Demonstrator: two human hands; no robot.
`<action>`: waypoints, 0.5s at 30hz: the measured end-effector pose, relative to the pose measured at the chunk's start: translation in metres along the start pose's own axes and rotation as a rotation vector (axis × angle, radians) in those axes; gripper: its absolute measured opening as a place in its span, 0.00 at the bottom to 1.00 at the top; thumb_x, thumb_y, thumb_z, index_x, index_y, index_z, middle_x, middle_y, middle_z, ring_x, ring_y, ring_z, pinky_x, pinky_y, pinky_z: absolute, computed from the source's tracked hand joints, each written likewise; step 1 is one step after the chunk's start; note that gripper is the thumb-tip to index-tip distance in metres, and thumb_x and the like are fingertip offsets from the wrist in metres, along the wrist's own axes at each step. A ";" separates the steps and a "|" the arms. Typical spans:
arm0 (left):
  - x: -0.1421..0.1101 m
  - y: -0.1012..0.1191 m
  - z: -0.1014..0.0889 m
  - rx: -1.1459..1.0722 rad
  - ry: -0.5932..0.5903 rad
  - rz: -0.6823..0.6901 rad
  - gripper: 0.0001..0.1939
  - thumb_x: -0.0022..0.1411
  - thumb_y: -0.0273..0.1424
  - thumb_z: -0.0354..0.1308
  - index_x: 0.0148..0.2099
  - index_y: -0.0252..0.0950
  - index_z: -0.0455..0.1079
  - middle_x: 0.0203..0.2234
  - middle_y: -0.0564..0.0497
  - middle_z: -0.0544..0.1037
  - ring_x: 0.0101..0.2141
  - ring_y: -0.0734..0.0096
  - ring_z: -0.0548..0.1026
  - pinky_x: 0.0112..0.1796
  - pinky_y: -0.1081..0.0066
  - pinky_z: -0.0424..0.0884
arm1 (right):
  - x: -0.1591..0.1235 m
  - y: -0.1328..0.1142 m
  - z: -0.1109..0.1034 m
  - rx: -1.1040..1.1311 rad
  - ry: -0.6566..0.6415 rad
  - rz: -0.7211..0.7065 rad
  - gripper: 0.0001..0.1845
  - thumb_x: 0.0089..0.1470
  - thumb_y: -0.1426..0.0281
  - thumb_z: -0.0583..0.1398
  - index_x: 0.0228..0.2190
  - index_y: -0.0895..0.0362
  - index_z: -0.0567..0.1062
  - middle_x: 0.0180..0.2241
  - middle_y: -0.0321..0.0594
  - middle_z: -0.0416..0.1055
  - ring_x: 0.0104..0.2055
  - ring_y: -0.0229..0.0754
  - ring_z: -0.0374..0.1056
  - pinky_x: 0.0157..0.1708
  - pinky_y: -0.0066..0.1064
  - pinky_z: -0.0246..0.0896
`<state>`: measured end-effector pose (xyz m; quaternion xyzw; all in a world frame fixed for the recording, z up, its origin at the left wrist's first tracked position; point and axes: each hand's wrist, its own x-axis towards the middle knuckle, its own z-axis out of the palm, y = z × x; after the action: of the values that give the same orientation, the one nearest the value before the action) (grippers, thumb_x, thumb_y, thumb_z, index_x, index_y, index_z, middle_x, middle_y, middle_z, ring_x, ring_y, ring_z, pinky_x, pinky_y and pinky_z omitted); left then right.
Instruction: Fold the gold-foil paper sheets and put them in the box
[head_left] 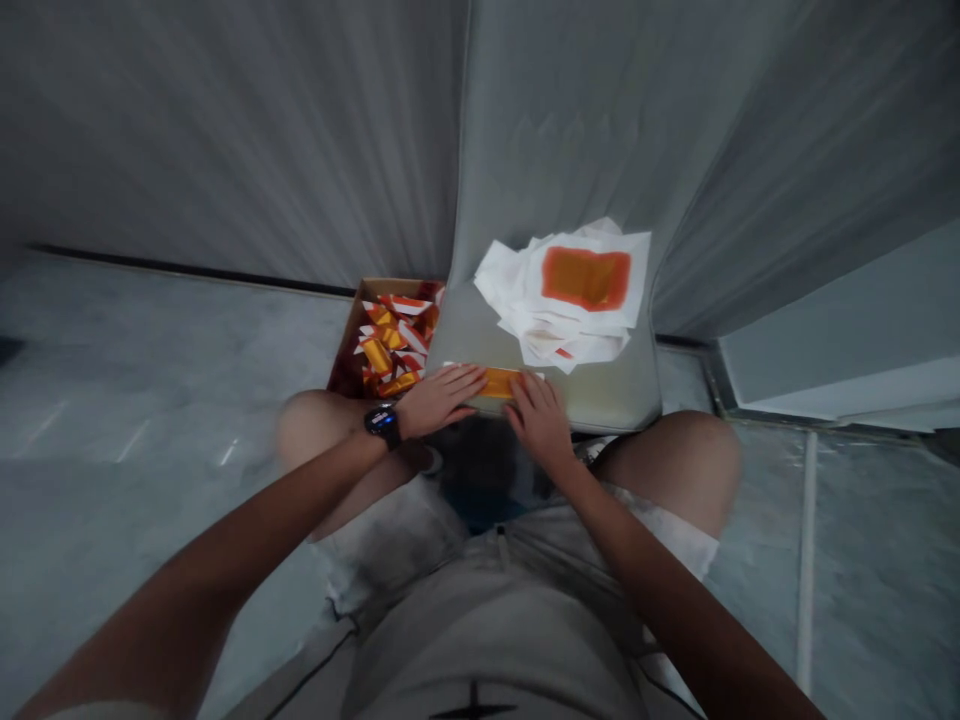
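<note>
A sheet of joss paper (498, 382), folded or rolled into a narrow gold strip with white ends, lies along the front edge of a grey padded seat. My left hand (441, 398), wearing a black watch, grips its left part, fingers over the top and thumb along the near edge. At the right end, my right hand (541, 415) holds it with bent fingers on top and the thumb near the front edge. Just beyond lies a loose stack of white joss paper sheets (516, 285); the top one carries an orange rectangle with gold foil (586, 279).
Left of the seat (600, 395), a cardboard box (346, 345) on the floor holds several folded gold, red and white papers (390, 335). My knees flank the seat's front edge. Grey pleated curtain-like fabric (300, 130) hangs behind, and a pale panel (840, 320) stands at right.
</note>
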<state>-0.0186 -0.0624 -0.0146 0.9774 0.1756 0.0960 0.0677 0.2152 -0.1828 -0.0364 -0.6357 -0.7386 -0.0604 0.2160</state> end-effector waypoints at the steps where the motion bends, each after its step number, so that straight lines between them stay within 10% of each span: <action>1: 0.002 -0.003 -0.003 -0.007 0.011 0.013 0.26 0.75 0.40 0.50 0.71 0.39 0.61 0.68 0.44 0.65 0.68 0.62 0.62 0.68 0.55 0.55 | 0.000 0.000 -0.001 -0.005 -0.006 0.015 0.25 0.69 0.62 0.54 0.61 0.62 0.70 0.62 0.57 0.68 0.66 0.57 0.59 0.65 0.52 0.52; 15: 0.022 0.006 -0.017 0.070 0.247 -0.093 0.14 0.71 0.29 0.56 0.53 0.44 0.79 0.55 0.47 0.78 0.59 0.56 0.71 0.61 0.49 0.65 | 0.018 0.016 -0.026 0.121 -0.059 -0.058 0.17 0.68 0.64 0.57 0.51 0.59 0.77 0.55 0.54 0.74 0.60 0.55 0.66 0.64 0.52 0.55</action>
<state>0.0004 -0.0586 0.0063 0.9508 0.2310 0.2060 0.0157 0.2350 -0.1726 -0.0092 -0.6012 -0.7652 -0.0032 0.2301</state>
